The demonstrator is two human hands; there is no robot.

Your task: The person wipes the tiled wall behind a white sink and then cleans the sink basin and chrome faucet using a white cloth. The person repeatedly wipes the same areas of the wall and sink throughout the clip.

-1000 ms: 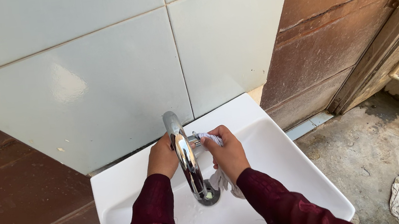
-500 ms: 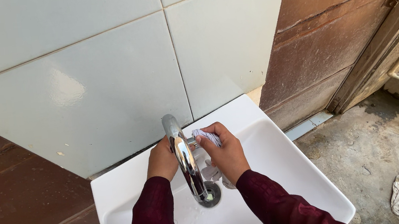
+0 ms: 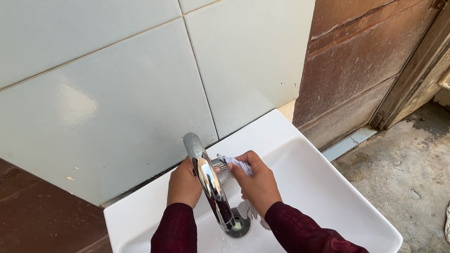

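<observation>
Left hand [image 3: 183, 183] cups the one tap [image 3: 209, 185] at 9 o'clock, fingers hidden; right hand [image 3: 258, 184] at 3 o'clock pinches one cloth [image 3: 239, 164] on it

Single head cam, looking steeply down and forward at the white basin [image 3: 322, 189] from close above, tiled wall [image 3: 120, 99] filling the top. Basin's near edge is cropped by the frame bottom; concrete floor [image 3: 428, 177] shows at right.
</observation>
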